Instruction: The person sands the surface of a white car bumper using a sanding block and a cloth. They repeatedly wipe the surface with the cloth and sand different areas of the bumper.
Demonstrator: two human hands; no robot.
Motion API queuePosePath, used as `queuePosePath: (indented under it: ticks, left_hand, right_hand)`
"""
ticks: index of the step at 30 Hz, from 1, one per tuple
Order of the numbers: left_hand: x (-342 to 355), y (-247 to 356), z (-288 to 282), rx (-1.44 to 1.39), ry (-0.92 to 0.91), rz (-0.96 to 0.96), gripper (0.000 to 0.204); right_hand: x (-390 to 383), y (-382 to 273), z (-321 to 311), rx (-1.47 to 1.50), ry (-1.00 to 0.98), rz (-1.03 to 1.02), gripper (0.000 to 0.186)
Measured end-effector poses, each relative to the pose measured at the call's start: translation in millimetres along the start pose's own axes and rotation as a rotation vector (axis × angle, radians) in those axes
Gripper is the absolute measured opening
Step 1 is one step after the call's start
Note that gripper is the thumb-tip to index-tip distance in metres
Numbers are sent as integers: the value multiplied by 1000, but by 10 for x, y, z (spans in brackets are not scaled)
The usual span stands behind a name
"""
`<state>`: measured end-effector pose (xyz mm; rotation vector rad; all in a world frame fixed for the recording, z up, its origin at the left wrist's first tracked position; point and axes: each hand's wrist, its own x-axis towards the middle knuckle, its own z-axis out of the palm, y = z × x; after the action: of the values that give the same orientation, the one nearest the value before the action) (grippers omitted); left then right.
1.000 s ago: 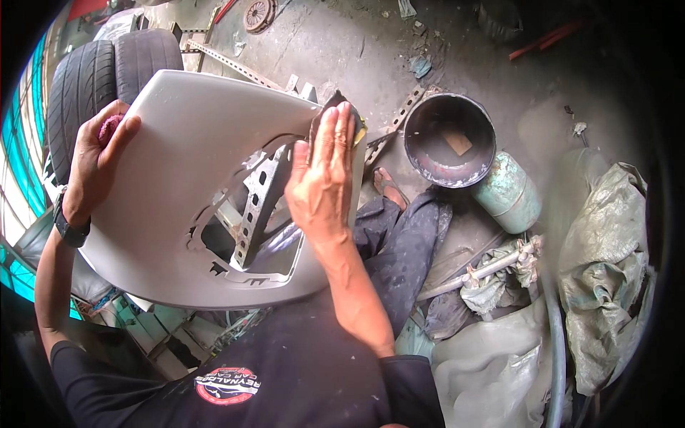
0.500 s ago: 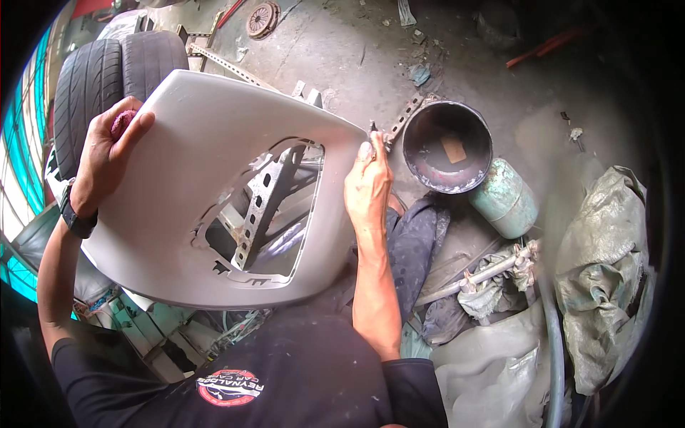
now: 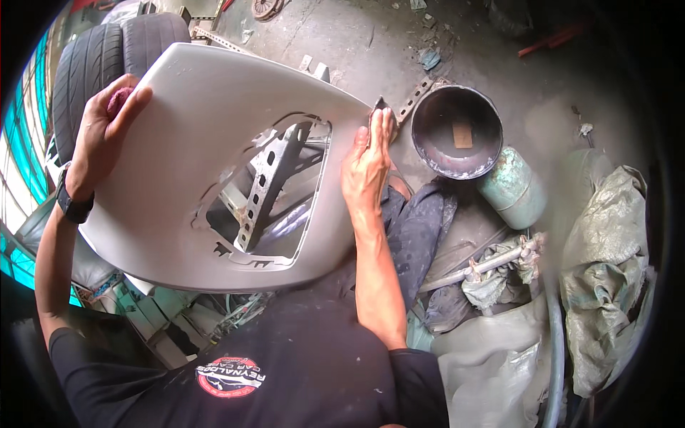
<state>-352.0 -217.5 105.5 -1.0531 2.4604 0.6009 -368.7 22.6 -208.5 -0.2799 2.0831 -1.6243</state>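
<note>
A large, curved light-grey car body panel [image 3: 160,164], like a bumper section, lies tilted in front of me. It has a rough four-sided opening on its right half. Near the panel's far left edge, my left hand [image 3: 103,132] is closed around a crumpled pink cloth or sponge [image 3: 119,102], its thumb resting against the panel. At the right edge, my right hand [image 3: 367,175] presses a dark, thin piece of what looks like sandpaper [image 3: 380,104] to the rim, fingers together and pointing away. Its underside is hidden.
A perforated metal stand [image 3: 260,182] shows through the opening. To the right are a black bucket [image 3: 435,153] with a brown block inside, a worn green cylinder [image 3: 510,192] and a grey tarp [image 3: 603,271]. Two tyres [image 3: 89,82] stand at far left.
My right hand's fingers have straightened along the panel's right edge, and more of the dark piece shows. The left hand keeps its grip. The whole view has shifted slightly.
</note>
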Motion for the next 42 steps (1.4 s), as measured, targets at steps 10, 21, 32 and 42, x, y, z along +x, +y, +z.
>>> queuePosePath:
  ticks: [10, 21, 32, 42]
  left_hand:
    - [12, -95, -47, 1, -4, -7, 35]
    - [-15, -84, -11, 33, 25, 22, 36]
    - [9, -63, -3, 13, 19, 27, 34]
    - [9, -116, -35, -15, -9, 25, 36]
  right_hand:
    - [-111, -123, -18, -12, -6, -54, 48]
    - [-289, -149, -78, 8, -48, -81, 45]
    - [-314, -88, -6, 67, 6, -55, 47]
    - [-85, 21, -204, 91, 30, 168, 45]
